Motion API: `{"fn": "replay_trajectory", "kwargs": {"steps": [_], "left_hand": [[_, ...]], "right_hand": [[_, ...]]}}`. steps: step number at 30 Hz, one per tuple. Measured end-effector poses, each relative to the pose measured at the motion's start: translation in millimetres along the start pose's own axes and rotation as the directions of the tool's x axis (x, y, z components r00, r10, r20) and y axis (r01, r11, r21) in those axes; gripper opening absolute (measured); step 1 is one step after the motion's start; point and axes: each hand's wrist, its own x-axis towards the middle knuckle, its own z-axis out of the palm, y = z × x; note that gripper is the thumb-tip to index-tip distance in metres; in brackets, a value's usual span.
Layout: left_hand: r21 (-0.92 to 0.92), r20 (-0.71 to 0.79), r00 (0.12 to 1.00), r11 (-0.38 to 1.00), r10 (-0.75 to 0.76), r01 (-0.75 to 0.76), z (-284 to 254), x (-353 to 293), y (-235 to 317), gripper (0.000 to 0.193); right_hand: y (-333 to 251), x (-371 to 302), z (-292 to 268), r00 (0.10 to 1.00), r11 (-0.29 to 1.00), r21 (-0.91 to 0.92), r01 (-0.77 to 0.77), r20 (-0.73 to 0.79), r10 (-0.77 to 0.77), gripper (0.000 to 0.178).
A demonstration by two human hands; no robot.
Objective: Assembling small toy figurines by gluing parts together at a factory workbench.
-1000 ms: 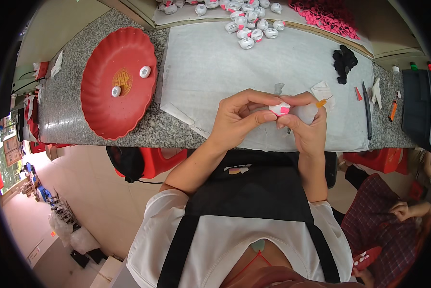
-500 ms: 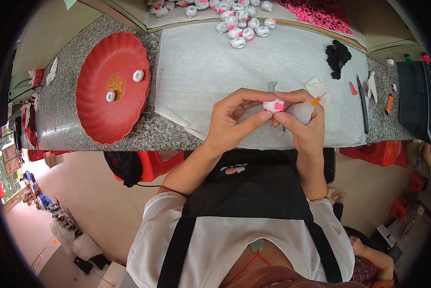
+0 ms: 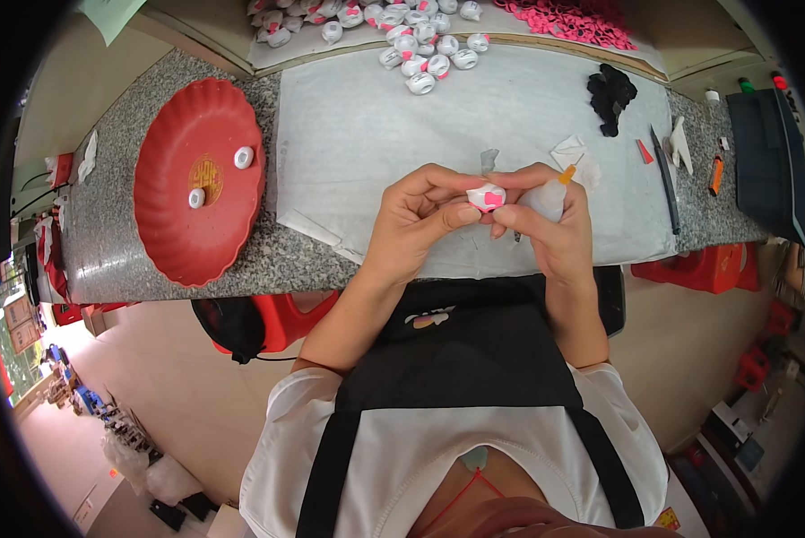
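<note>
Over the white paper sheet [image 3: 349, 134], a small round white piece with a pink bow-shaped part [image 3: 487, 196] is pinched between thumb and fingers of my left hand [image 3: 413, 220]. The thumb and fingertips of my right hand [image 3: 564, 224] meet at the piece's right side. That hand also keeps a translucent squeeze bottle [image 3: 547, 199] with an orange tip tucked in its grip, the tip pointing up and away. Behind the piece, a small grey scrap [image 3: 489, 160] lies on the paper. My fingers hide the piece's underside.
Left of the sheet lies a red scalloped tray [image 3: 174, 134] with two white pieces. Many similar pieces [image 3: 420, 40] and a heap of pink parts [image 3: 568, 20] fill the back. At right are a black cloth [image 3: 610, 94], dark tweezers-like tool [image 3: 665, 179], orange cutter [image 3: 716, 175] and dark bin [image 3: 766, 161].
Both hands and the bench have shifted slightly left in view. The bottle's orange tip has swung to point more upward. My hands still hold the piece and the bottle.
</note>
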Motion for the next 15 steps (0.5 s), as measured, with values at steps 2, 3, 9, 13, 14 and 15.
{"fn": "replay_trajectory", "kwargs": {"steps": [2, 3, 9, 13, 14, 15], "left_hand": [[0.012, 0.008, 1.0, 1.0, -0.003, 0.003, -0.9, -0.5, 0.0, 0.02], [0.017, 0.005, 1.0, 1.0, -0.017, 0.017, -0.4, -0.3, -0.1, 0.02], [0.05, -0.031, 0.999, 0.999, -0.008, 0.01, 7.3, 4.3, 0.7, 0.022], [0.068, -0.072, 0.997, 0.997, 0.039, -0.034, 3.6, 3.6, 1.4, 0.024], [0.071, -0.08, 0.996, 0.997, 0.046, -0.04, 2.2, 3.6, 1.9, 0.024], [0.045, -0.077, 0.997, 0.999, 0.028, -0.025, 1.6, 3.6, 2.0, 0.024]], "right_hand": [[3.6, 0.2, -1.2, 0.999, 0.999, 0.05, -0.004, 0.038, 0.002, 0.023], [2.5, -0.4, -1.8, 1.0, 0.999, 0.047, -0.001, 0.031, 0.0, 0.023], [2.2, -0.7, 0.1, 0.997, 0.991, 0.115, -0.072, -0.023, 0.075, 0.026], [-10.3, -5.6, -17.1, 0.967, 0.914, -0.4, 0.07, -0.196, -0.16, 0.026], [-9.9, -8.0, -32.8, 0.93, 0.774, -0.632, 0.032, -0.265, -0.255, 0.023], [-4.7, -9.1, -54.3, 0.891, 0.492, -0.869, 0.061, -0.174, -0.419, 0.019]]}}
